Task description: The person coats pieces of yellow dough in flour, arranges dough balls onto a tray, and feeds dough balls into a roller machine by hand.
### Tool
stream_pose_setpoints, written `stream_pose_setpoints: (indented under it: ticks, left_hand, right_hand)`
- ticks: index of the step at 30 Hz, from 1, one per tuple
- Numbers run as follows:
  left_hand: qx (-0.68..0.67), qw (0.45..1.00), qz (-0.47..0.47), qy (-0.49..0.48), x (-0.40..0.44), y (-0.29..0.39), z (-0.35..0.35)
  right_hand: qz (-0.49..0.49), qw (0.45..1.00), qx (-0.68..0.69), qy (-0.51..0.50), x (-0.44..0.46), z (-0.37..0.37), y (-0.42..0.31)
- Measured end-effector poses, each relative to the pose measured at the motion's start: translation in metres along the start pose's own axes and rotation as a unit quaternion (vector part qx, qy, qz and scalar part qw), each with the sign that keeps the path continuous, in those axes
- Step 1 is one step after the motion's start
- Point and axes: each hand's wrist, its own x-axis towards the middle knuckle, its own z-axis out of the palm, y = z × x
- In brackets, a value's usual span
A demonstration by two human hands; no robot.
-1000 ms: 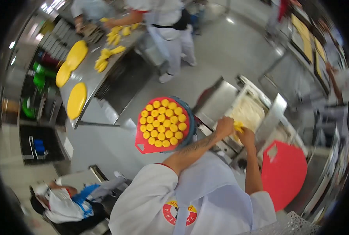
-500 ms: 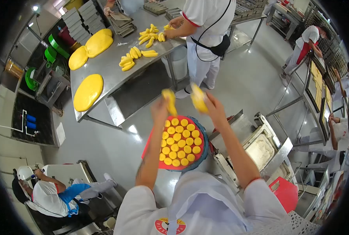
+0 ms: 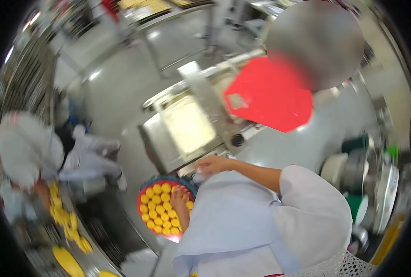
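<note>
A red round tray on a blue-rimmed tub bears several yellow dough discs. My left hand is over the tray's right side with its fingers apart, close to the discs; whether it touches one I cannot tell. My right hand is in front of my apron, beside the near edge of a metal machine with a pale, floury bed. A small whitish thing shows just below its fingers, which are blurred, so a hold cannot be made out.
A red plastic panel or bin stands beyond the machine. At left, a person in white works at a steel table with yellow dough pieces. Pots and tubs stand at right; trays on a rack table lie far back.
My view has swung right, towards the machine. The yellow dough pieces that both hands held up are no longer seen in them. My left hand has come down over the tray.
</note>
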Motion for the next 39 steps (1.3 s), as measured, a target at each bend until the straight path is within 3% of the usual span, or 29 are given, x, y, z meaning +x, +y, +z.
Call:
stream_pose_setpoints:
  ticks: [2, 4, 6, 8, 10, 12, 15, 16, 18, 21, 23, 25, 26, 27, 29, 30, 32, 34, 36, 38, 39]
  left_hand:
    - [0.159, 0.978, 0.008, -0.132, -0.005, 0.006, 0.082]
    - [0.258, 0.932, 0.044, -0.25, -0.015, 0.026, 0.173]
    - [0.267, 0.917, 0.066, -0.29, 0.018, 0.031, 0.233]
    - [0.373, 0.858, 0.217, -0.278, 0.083, 0.028, 0.29]
    - [0.243, 0.894, 0.175, -0.333, 0.114, 0.037, 0.348]
    - [0.255, 0.892, 0.119, -0.355, 0.125, 0.037, 0.401]
    - [0.115, 0.926, -0.001, -0.36, 0.133, 0.004, 0.438]
    - [0.039, 0.934, -0.047, -0.352, 0.133, -0.01, 0.44]
    - [0.001, 0.949, 0.024, -0.315, 0.08, -0.02, 0.457]
    - [-0.028, 0.964, 0.071, -0.255, 0.028, -0.037, 0.434]
    - [-0.074, 0.965, 0.12, -0.223, -0.039, -0.025, 0.422]
    - [-0.101, 0.963, 0.161, -0.193, -0.066, -0.027, 0.365]
    - [-0.115, 0.96, 0.189, -0.17, -0.087, -0.03, 0.333]
    - [-0.144, 0.95, 0.254, -0.114, -0.128, -0.027, 0.323]
    - [-0.171, 0.928, 0.326, -0.062, -0.188, -0.013, 0.32]
    - [-0.224, 0.903, 0.352, -0.099, -0.214, -0.014, 0.301]
    - [-0.219, 0.89, 0.393, -0.074, -0.251, -0.017, 0.274]
    - [-0.338, 0.845, 0.399, -0.115, -0.296, -0.036, 0.252]
    - [-0.428, 0.759, 0.48, -0.101, -0.31, -0.097, 0.236]
    - [-0.484, 0.71, 0.505, -0.085, -0.347, -0.176, 0.243]
    - [-0.499, 0.695, 0.513, -0.067, -0.358, -0.227, 0.246]
  right_hand:
    - [0.113, 0.976, 0.172, 0.073, -0.073, -0.062, 0.015]
    - [0.147, 0.944, 0.152, 0.252, -0.138, -0.118, -0.005]
    - [0.09, 0.901, -0.002, 0.425, -0.203, -0.168, 0.027]
    - [0.095, 0.74, 0.1, 0.658, -0.254, -0.206, 0.059]
    - [0.165, 0.583, -0.005, 0.795, -0.31, -0.244, 0.108]
    - [0.153, 0.51, 0.092, 0.842, -0.354, -0.281, 0.153]
    - [0.118, 0.569, 0.226, 0.781, -0.376, -0.332, 0.168]
    - [0.09, 0.616, 0.238, 0.745, -0.377, -0.353, 0.175]
    - [0.047, 0.7, 0.269, 0.66, -0.377, -0.384, 0.192]
    - [0.037, 0.758, 0.273, 0.591, -0.383, -0.421, 0.178]
    - [-0.036, 0.785, 0.166, 0.596, -0.384, -0.438, 0.168]
    - [-0.136, 0.799, 0.246, 0.532, -0.386, -0.444, 0.151]
    - [-0.174, 0.789, 0.372, 0.457, -0.39, -0.453, 0.14]
    - [-0.278, 0.863, 0.38, 0.185, -0.388, -0.495, 0.155]
    - [-0.236, 0.847, 0.473, 0.059, -0.334, -0.51, 0.068]
    - [-0.178, 0.853, 0.491, -0.014, -0.293, -0.5, 0.027]
    - [-0.154, 0.873, 0.436, -0.157, -0.214, -0.508, 0.008]
    - [-0.055, 0.943, 0.304, -0.127, -0.153, -0.445, -0.008]
    - [-0.02, 0.989, 0.139, -0.051, -0.118, -0.399, -0.017]
    - [-0.025, 0.952, 0.212, -0.218, -0.088, -0.34, 0.011]
    - [-0.043, 0.951, 0.139, -0.272, -0.103, -0.29, 0.005]
